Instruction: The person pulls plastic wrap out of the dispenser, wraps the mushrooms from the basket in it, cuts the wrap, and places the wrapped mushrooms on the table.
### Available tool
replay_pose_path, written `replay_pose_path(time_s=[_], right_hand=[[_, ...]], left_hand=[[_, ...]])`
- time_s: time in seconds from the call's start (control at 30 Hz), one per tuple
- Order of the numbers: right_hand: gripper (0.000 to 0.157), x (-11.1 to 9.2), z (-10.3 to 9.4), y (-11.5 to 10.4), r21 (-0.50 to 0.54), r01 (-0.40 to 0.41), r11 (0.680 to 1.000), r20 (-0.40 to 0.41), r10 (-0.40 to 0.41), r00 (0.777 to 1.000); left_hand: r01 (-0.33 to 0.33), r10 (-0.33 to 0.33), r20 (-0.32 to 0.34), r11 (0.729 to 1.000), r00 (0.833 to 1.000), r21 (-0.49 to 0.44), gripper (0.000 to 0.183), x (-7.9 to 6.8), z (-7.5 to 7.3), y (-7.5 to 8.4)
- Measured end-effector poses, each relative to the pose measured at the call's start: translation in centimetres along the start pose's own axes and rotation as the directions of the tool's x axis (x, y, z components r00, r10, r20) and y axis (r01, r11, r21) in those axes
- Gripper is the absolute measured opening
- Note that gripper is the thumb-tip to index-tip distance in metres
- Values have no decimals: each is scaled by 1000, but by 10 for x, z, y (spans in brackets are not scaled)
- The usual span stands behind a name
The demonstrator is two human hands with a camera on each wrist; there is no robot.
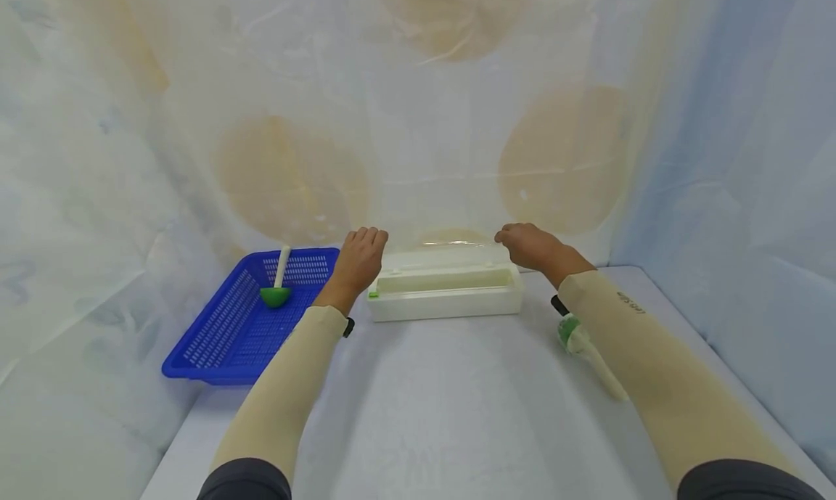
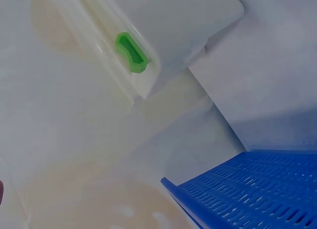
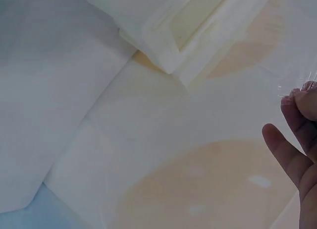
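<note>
A white cling film dispenser [image 1: 451, 304] stands at the back of the table with its lid raised. Its green slider [image 2: 131, 53] shows at one end in the left wrist view. Clear cling film [image 1: 457, 243] glints as a thin line above the box, between the hands. My right hand [image 1: 532, 247] pinches the film between thumb and finger, seen at the right wrist view's edge. Curled fingers of my left hand [image 1: 361, 259] hold the film's other side above the box's left end; their grip is mostly hidden.
A blue basket [image 1: 196, 358] at the left holds a ladle [image 1: 277, 295] with green bowl and white handle. Beneath the right forearm lies a green-and-white utensil [image 1: 597, 362], its green end seemingly wrapped in clear film. Plastic sheeting [image 1: 418, 123] walls in the table.
</note>
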State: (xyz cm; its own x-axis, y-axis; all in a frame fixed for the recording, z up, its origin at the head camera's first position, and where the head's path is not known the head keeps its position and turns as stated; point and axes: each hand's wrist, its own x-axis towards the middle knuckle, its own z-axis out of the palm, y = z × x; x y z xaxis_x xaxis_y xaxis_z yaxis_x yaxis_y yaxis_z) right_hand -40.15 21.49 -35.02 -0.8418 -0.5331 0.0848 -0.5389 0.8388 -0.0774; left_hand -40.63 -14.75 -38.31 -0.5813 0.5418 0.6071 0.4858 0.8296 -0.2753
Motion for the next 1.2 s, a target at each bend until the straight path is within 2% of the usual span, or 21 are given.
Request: replay_pose_path(time_s=[0.17,0.43,0.63,0.77,0.93,1.2], right_hand=[[34,0,-2,0,-30,25,999,-20,-26,999],[19,-3,0,3,-170,73,983,-186,-105,977],[8,-5,1,4,-315,71,947,-285,-166,944],[9,-4,-1,6,-399,69,914,-341,-218,914],[11,-3,-5,10,-421,77,904,-386,-255,887],[7,-5,-8,11,-391,93,916,-429,-271,862]], left_hand=[[0,0,10,1000,1000,1,16,-1,0,-1],[18,-18,9,1000,1000,-18,17,-3,0,-6],[34,-33,17,999,999,-19,19,-6,-1,-9],[51,-51,9,999,999,-18,19,-7,-3,-11],[63,-63,-4,998,998,-13,19,-4,-6,-11],[62,-63,-40,998,997,-31,18,0,-7,-15]])
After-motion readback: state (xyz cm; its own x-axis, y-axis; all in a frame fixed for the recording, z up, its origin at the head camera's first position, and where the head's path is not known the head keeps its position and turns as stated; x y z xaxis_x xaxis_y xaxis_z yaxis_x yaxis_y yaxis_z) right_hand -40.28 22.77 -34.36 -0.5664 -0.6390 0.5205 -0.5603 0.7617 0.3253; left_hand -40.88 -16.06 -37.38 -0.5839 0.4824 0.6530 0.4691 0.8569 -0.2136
